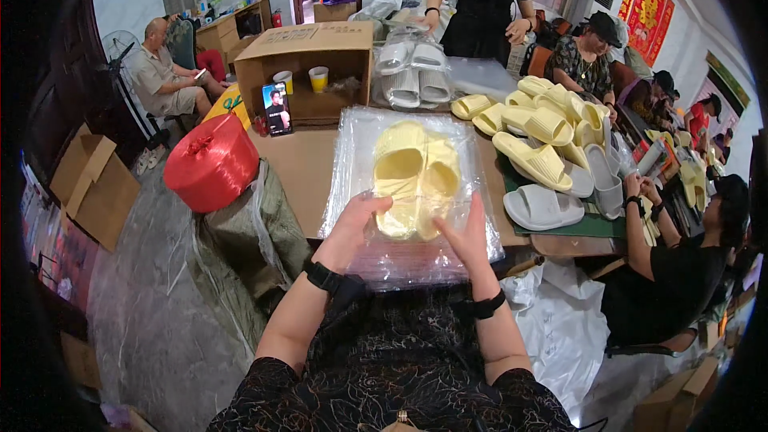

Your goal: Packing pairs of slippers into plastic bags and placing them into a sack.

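We are holding our left hand (358, 218) and right hand (468, 238) apart, flanking the yellow slippers (402, 178) on stacked clear bags (346, 156), probably for steadying them; whether the left is gripping, we cannot tell.

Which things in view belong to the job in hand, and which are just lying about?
Likely the job:
yellow slippers between left hand and right hand
clear plastic stack beneath
slipper pile at right

Likely just lying about:
phone
two cups
red twine roll (untouched, use unclear)

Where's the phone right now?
Head view, left of centre: the phone stands before the open cardboard box, right of the red twine roll.
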`<state>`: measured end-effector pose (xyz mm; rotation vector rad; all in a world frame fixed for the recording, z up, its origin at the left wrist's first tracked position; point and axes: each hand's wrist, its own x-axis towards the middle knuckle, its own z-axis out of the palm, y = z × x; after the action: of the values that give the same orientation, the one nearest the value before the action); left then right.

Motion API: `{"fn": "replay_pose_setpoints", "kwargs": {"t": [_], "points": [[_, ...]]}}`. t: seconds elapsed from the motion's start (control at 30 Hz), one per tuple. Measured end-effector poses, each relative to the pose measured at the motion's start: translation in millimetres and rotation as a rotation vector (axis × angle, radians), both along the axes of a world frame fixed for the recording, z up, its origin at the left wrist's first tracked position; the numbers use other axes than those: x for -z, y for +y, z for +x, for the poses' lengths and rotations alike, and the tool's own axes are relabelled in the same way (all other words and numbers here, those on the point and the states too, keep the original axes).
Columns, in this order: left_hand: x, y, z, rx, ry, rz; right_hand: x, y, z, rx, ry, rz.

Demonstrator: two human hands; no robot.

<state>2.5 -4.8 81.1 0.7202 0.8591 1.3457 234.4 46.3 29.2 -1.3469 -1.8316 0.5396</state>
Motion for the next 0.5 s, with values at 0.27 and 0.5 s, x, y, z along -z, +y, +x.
{"fn": "replay_pose_setpoints", "kwargs": {"t": [0.27,0.5], "points": [[13,-10,5,0.108,-0.165,0.13,-10,-10,-5,-0.324,0.898,-0.445],[27,-36,13,-0.042,-0.025,0.165,0,-32,-37,-0.334,0.649,-0.236]]}}
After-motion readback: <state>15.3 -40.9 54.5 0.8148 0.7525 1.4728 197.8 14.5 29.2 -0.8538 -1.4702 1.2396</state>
